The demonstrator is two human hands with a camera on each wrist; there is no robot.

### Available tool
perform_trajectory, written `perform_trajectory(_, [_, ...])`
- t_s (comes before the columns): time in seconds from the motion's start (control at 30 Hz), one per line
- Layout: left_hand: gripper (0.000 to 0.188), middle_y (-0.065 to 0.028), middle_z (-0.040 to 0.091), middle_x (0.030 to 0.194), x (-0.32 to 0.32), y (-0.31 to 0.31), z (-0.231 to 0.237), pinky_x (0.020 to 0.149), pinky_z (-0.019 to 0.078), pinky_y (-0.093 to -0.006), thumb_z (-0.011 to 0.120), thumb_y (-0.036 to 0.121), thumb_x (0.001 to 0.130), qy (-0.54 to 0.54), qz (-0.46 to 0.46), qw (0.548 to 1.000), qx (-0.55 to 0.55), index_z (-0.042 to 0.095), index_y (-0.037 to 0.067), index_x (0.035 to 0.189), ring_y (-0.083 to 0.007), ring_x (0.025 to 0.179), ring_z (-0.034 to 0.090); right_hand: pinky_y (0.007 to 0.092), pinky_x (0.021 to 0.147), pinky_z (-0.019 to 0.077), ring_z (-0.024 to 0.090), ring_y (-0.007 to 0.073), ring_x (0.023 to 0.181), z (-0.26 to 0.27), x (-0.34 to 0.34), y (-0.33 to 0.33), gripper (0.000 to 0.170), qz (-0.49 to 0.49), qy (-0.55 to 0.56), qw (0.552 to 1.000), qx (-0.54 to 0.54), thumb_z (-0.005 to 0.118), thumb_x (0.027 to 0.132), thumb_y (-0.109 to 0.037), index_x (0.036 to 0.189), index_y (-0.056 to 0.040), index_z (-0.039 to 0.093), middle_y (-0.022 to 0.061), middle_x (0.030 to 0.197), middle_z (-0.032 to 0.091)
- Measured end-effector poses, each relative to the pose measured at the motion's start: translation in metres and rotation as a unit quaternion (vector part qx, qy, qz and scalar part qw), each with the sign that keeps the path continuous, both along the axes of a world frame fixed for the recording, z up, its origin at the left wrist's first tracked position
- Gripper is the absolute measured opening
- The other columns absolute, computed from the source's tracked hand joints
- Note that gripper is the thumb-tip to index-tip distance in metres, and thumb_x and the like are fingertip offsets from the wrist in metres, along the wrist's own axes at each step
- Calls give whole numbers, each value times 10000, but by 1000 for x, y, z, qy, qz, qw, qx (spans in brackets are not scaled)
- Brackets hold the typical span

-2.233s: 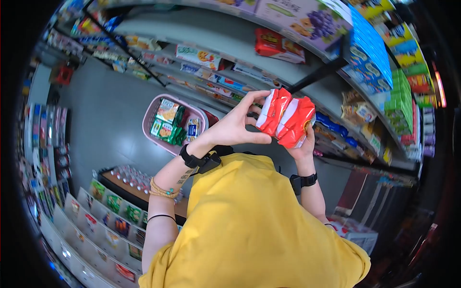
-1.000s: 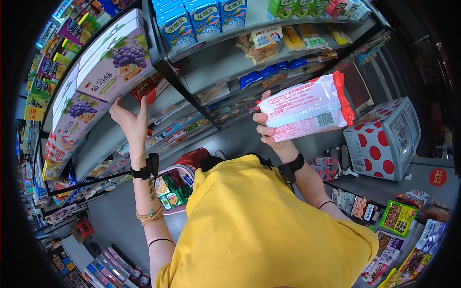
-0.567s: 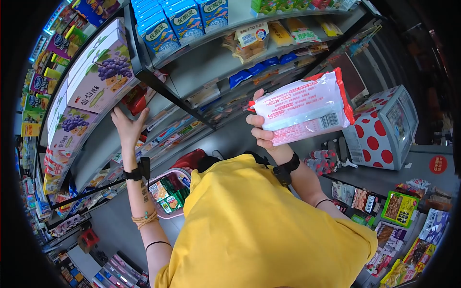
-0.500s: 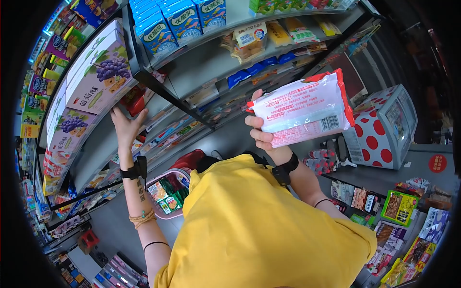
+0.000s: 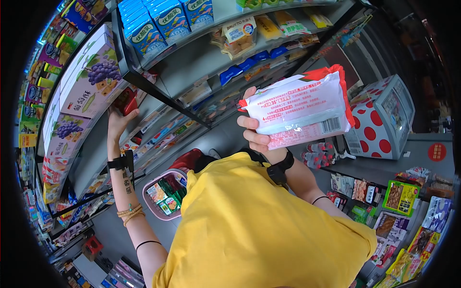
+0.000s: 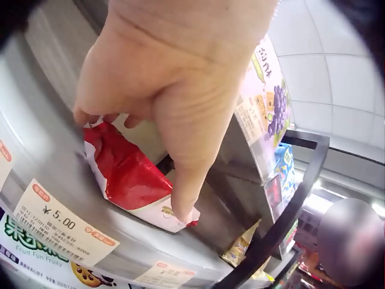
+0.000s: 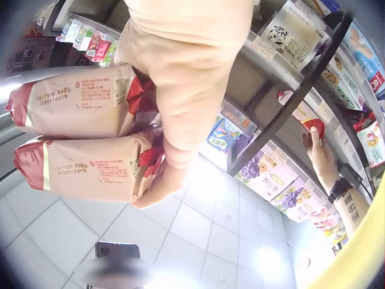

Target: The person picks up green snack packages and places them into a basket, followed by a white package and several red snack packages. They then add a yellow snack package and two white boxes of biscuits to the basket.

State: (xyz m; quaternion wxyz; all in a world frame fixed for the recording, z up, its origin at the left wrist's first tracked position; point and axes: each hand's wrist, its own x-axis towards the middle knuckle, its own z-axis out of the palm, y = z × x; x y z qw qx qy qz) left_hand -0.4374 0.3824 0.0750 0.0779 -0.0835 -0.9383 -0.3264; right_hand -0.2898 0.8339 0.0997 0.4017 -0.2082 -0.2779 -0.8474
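My left hand (image 5: 118,125) reaches into a shelf under the grape-print boxes. In the left wrist view, its thumb presses one end of a red-and-white snack packet (image 6: 129,171) and its fingertips are at the other end. The packet lies close over the grey shelf board. My right hand (image 7: 186,78) holds two red-and-white snack packets side by side, the upper packet (image 7: 75,99) and the lower packet (image 7: 84,168), by their crimped ends. From the head, one packet's white back (image 5: 302,108) with a barcode faces up, and the palm is hidden behind it.
A black shelf post (image 5: 158,96) stands right of my left hand, near grape-print boxes (image 5: 93,79) and blue drink cartons (image 5: 144,36). On the floor is a pink basket (image 5: 165,217) with green packs. A polka-dot case (image 5: 372,132) stands at the right.
First both hands held the packets; then my left hand let go and moved left into the shelf, now gripping another packet. My right hand turned its packets back side up.
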Motion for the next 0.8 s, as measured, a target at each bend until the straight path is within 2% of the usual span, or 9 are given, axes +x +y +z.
perform_trajectory(0.17, [982,-269,525,1327,-5,-1,-2,1059,419,-416,905,451,662,-19,-5,999,-29,448,-76,1354,-382,1234,529,582,849,500,604,506,1031,10,4,-2,554,-7,11,1000,-19,621,958,-437,1468,-334,428,297,1308,474])
perform_trajectory(0.33, [915,-264,539,1316,-10,-7,-13,1056,421,-430,887,384,679,-13,-4,999,-43,456,-48,1361,-399,1223,533,574,867,496,606,507,1030,24,0,-3,547,-6,45,999,-21,628,961,-404,1469,-349,431,297,1316,474])
perform_trajectory(0.43, [833,-254,527,1331,-11,-9,-17,1073,404,-424,850,299,728,-16,5,998,-63,448,-39,1374,-395,1244,515,514,779,513,645,427,948,41,0,-3,503,-43,66,996,30,605,974,-409,1442,-348,429,231,1207,528])
perform_trajectory(0.5, [796,-240,491,1369,-14,-14,-22,1098,382,-397,825,259,771,-17,9,996,-82,429,-43,1393,-365,1281,492,510,789,508,646,425,951,45,0,-4,514,-46,66,996,29,615,970,-407,1444,-352,425,230,1216,527])
perform_trajectory(0.53, [793,-244,485,1374,-16,-16,-26,1103,374,-397,814,198,772,-14,3,998,-53,409,-39,1411,-373,1281,487,508,792,507,646,423,952,48,0,-4,514,-47,67,996,33,613,972,-408,1446,-353,423,228,1216,527])
perform_trajectory(0.63, [784,-251,548,1318,-14,-16,-26,1065,400,-439,840,218,741,37,-9,998,-53,451,-29,1375,-412,1228,517,503,800,505,646,419,954,48,-2,-2,521,-49,72,995,38,611,973,-406,1452,-353,413,222,1218,526])
perform_trajectory(0.8, [809,-255,549,1322,-21,-28,-39,1078,387,-446,827,161,715,43,-1,996,-77,432,-23,1398,-420,1246,498,501,802,505,648,412,956,48,-4,-3,536,-54,76,995,38,609,976,-398,1465,-344,396,214,1216,526])
